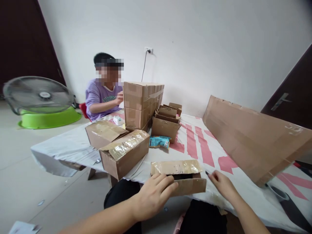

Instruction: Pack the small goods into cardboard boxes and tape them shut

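Observation:
In front of me a small cardboard box (190, 186) lies at the table's near edge, its taped top flap (176, 166) partly raised over a dark gap. My left hand (158, 191) grips the box's left end, fingers bent over the edge. To the right of the box, my right hand (223, 184) pinches a small, dark, flat piece (207, 173), too small to name and apart from the box. A blue packet (159, 142) lies behind the box. Two taped cardboard boxes, one nearer (126, 152) and one farther (104, 132), sit to the left.
Stacked cartons (142, 104) and several open boxes (165, 126) stand mid-table. A large cardboard sheet or carton (253, 136) leans at right, near a tape roll (279, 192). A person in purple (102, 100) sits across. A fan (41, 94) stands at left.

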`<state>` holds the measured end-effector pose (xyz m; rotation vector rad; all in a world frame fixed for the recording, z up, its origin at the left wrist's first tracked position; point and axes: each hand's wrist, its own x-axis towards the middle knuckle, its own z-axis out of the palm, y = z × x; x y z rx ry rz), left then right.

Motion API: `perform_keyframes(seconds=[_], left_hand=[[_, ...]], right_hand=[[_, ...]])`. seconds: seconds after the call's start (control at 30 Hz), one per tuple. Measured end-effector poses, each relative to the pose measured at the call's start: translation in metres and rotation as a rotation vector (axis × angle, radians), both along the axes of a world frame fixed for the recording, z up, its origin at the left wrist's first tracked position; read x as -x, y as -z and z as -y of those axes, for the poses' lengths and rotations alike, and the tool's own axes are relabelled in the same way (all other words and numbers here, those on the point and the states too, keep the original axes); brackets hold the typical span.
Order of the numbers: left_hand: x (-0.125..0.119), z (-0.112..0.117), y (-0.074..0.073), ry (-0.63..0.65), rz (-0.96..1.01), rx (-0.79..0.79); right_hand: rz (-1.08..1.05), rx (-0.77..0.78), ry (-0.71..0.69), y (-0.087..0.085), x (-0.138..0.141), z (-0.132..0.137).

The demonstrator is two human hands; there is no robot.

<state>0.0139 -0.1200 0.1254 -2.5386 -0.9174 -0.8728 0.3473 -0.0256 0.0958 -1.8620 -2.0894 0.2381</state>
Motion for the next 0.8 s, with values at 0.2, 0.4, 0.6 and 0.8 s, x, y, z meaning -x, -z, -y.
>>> perform_keyframes(seconds=[0.2, 0.4, 0.6, 0.8], left_hand=[[-0.002, 0.006, -0.006, 0.044, -0.020, -0.130], [-0.013, 0.002, 0.012, -0.039, -0.099, -0.016], [-0.014, -0.003, 0.033, -0.141, -0.073, 0.096], [-0.033, -0.011, 0.033, -0.303, -0.001, 0.102]], right_hand=[[0.507, 0.038, 0.074, 0.061, -0.016, 0.008], [0.528, -0.097, -0.029, 0.059, -0.012, 0.005], [0.111, -0.360, -0.084, 0.002, 0.002, 0.000], [-0.183, -0.179, -0.656, -0.063, 0.090, 0.013]])
